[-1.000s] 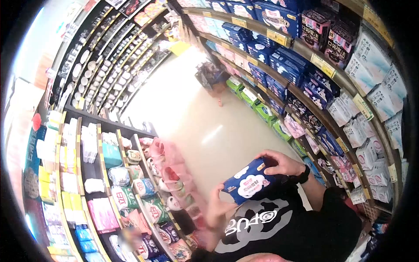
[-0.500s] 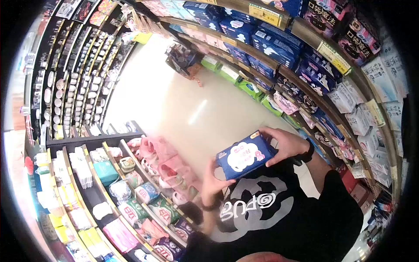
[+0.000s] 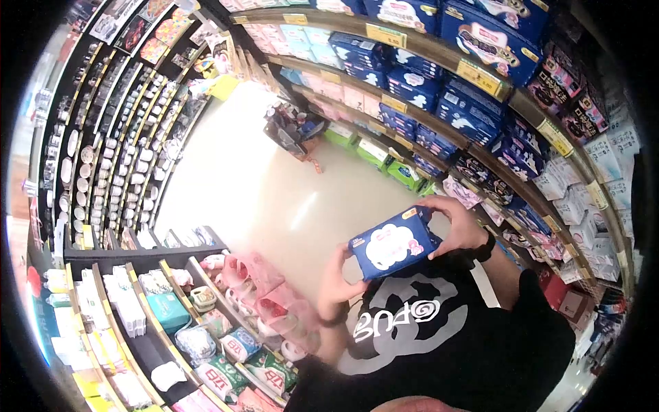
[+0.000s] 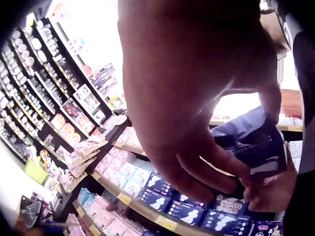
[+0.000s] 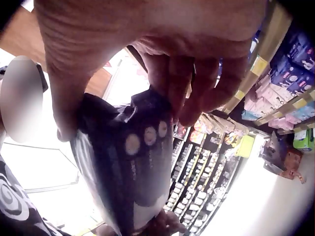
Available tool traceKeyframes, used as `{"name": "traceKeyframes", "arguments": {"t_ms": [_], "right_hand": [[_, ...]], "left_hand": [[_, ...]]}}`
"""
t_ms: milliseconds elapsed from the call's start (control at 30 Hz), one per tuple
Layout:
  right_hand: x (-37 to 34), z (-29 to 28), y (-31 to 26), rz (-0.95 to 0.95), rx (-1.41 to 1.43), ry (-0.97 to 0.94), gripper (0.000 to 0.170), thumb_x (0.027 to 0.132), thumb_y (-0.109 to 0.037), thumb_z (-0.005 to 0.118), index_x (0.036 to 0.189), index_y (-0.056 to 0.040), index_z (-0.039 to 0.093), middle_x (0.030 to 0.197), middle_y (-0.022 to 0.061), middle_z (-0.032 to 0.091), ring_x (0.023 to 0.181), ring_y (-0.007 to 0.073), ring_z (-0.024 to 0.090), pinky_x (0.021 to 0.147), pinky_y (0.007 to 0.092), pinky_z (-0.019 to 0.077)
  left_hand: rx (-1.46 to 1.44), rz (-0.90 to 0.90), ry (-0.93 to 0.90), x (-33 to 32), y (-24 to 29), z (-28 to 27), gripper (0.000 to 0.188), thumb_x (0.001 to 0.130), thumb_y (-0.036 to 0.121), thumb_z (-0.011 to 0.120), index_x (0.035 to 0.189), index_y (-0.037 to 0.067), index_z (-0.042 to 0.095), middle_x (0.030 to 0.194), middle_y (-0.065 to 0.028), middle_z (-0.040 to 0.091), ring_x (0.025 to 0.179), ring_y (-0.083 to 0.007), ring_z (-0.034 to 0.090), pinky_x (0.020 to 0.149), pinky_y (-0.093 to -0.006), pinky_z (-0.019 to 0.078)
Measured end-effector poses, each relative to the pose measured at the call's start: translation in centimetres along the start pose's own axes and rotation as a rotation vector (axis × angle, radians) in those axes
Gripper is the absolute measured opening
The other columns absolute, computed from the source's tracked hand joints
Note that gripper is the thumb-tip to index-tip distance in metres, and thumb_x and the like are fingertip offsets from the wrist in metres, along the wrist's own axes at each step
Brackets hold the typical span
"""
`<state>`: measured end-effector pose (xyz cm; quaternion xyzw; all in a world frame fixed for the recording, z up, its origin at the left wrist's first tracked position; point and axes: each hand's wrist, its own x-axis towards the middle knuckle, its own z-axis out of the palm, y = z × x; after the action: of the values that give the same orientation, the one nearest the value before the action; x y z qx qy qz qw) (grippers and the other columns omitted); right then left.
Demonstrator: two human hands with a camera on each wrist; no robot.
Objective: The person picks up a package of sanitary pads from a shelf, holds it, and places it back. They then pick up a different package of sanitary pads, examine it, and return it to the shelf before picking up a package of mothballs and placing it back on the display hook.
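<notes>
Both hands hold a dark blue pack of sanitary pads (image 3: 391, 240) in front of the chest, its face with a white cloud-shaped label turned up. At the pack's left end, the left hand (image 3: 339, 280) grips it between thumb and fingers. The right hand (image 3: 458, 223) grips the opposite end, thumb on the near side. The left wrist view has the back of the left hand (image 4: 192, 98) covering part of the pack (image 4: 253, 142). In the right wrist view, thumb and fingers of the right hand (image 5: 152, 34) pinch the crumpled end of the pack (image 5: 130, 162).
On the right, long shelves (image 3: 473, 72) carry similar blue packs, pink packs and white packs. Lower left stands another shelf (image 3: 130, 329) with bagged goods and pink-wrapped bundles (image 3: 264, 288). A dark rack of small jars (image 3: 117, 158) lines the far left. A box of items (image 3: 292, 130) stands on the aisle floor.
The head view has turned, shifting the shelves in the picture. The pack, still in both hands, has tilted so that its label faces up more fully.
</notes>
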<state>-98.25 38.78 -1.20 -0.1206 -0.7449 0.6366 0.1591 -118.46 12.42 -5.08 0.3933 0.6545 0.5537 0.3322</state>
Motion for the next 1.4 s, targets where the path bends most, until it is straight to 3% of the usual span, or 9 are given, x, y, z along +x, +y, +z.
{"name": "traceKeyframes", "arguments": {"t_ms": [267, 733, 833, 1000, 1067, 1200, 1333, 1367, 1400], "right_hand": [[8.7, 5.8, 1.4, 0.073, -0.079, -0.03, 0.089, 0.053, -0.026, 0.1, 0.128, 0.0039, 0.061, 0.12, 0.0109, 0.061, 0.106, 0.0192, 0.06, 0.092, 0.0327, 0.0484], [16.0, 7.4, 2.0, 0.278, -0.002, 0.005, 0.063, 0.071, -0.02, 0.09, 0.123, 0.0036, 0.064, 0.126, 0.0144, 0.064, 0.108, 0.0205, 0.061, 0.091, 0.034, 0.0515], [16.8, 6.2, 2.6, 0.246, -0.031, 0.102, 0.045, 0.076, -0.021, 0.086, 0.112, -0.0005, 0.068, 0.109, 0.0079, 0.067, 0.099, 0.0171, 0.063, 0.085, 0.0314, 0.0503], [15.3, 3.9, 3.5, 0.299, 0.058, 0.398, 0.027, 0.079, -0.019, 0.084, 0.098, -0.0042, 0.071, 0.108, 0.0064, 0.067, 0.102, 0.0165, 0.062, 0.085, 0.0314, 0.0504], [14.0, 2.7, 6.0, 0.196, 0.096, 0.486, 0.013, 0.084, -0.015, 0.079, 0.086, -0.006, 0.07, 0.119, 0.0101, 0.067, 0.107, 0.0184, 0.062, 0.088, 0.0325, 0.0512], [11.6, 1.1, 5.1, 0.192, 0.296, 0.566, 0.013, 0.087, -0.013, 0.077, 0.092, -0.0053, 0.068, 0.129, 0.0112, 0.062, 0.109, 0.0179, 0.06, 0.091, 0.0318, 0.0501], [10.4, -0.6, 5.3, 0.065, 0.319, 0.699, 0.019, 0.087, -0.012, 0.077, 0.098, -0.0062, 0.063, 0.125, 0.0084, 0.059, 0.106, 0.0142, 0.059, 0.089, 0.0294, 0.0498], [10.6, -0.8, 4.6, 0.022, 0.339, 0.784, 0.022, 0.088, -0.01, 0.077, 0.098, -0.0075, 0.057, 0.111, 0.0029, 0.057, 0.099, 0.0111, 0.058, 0.086, 0.0272, 0.0494], [10.8, -1.4, 4.4, 0.01, 0.341, 0.821, 0.022, 0.089, -0.01, 0.076, 0.098, -0.0075, 0.056, 0.108, 0.0017, 0.056, 0.097, 0.0104, 0.057, 0.084, 0.0262, 0.0489]], "left_hand": [[0.156, 0.094, 0.077, 3.1, -3.6, -9.5, 0.066, 0.068, 0.013, 0.073, 0.128, -0.005, 0.055, 0.115, -0.0182, 0.066, 0.111, -0.0293, 0.064, 0.099, -0.0421, 0.0482], [0.118, -0.057, 0.025, 8.9, -5.3, -15.0, 0.051, 0.072, 0.005, 0.059, 0.122, -0.005, 0.06, 0.1, -0.0195, 0.07, 0.095, -0.0285, 0.069, 0.09, -0.0383, 0.0531], [-0.02, -0.116, 0.016, 11.0, -5.7, -14.4, 0.051, 0.074, 0.004, 0.055, 0.124, -0.006, 0.058, 0.104, -0.0199, 0.07, 0.095, -0.0274, 0.069, 0.09, -0.0382, 0.0532], [-0.029, -0.177, -0.234, 16.8, -5.7, -12.3, 0.049, 0.078, 0.002, 0.051, 0.126, -0.007, 0.053, 0.105, -0.0185, 0.069, 0.096, -0.0239, 0.068, 0.09, -0.0357, 0.0529], [0.081, -0.132, -0.318, 19.1, -6.3, -11.2, 0.047, 0.078, 0.002, 0.051, 0.124, -0.008, 0.053, 0.103, -0.0174, 0.069, 0.094, -0.0217, 0.067, 0.088, -0.0348, 0.053], [-0.034, -0.049, -0.472, 24.7, -5.9, -9.3, 0.044, 0.081, 0.006, 0.055, 0.123, -0.007, 0.052, 0.098, -0.012, 0.068, 0.087, -0.0198, 0.065, 0.083, -0.0335, 0.0525], [-0.123, -0.099, -0.329, 29.3, -3.7, -5.7, 0.052, 0.088, 0.014, 0.053, 0.137, -0.005, 0.049, 0.127, -0.0139, 0.06, 0.117, -0.0237, 0.056, 0.102, -0.0351, 0.0435], [-0.157, -0.13, -0.353, 31.0, -5.1, -5.0, 0.058, 0.095, 0.021, 0.05, 0.147, -0.002, 0.041, 0.142, -0.0166, 0.048, 0.128, -0.0257, 0.049, 0.111, -0.037, 0.0363], [-0.208, -0.133, -0.38, 32.6, -4.4, -3.5, 0.06, 0.096, 0.023, 0.051, 0.15, 0.0, 0.037, 0.144, -0.0168, 0.047, 0.129, -0.0261, 0.049, 0.11, -0.0376, 0.0375]]}}
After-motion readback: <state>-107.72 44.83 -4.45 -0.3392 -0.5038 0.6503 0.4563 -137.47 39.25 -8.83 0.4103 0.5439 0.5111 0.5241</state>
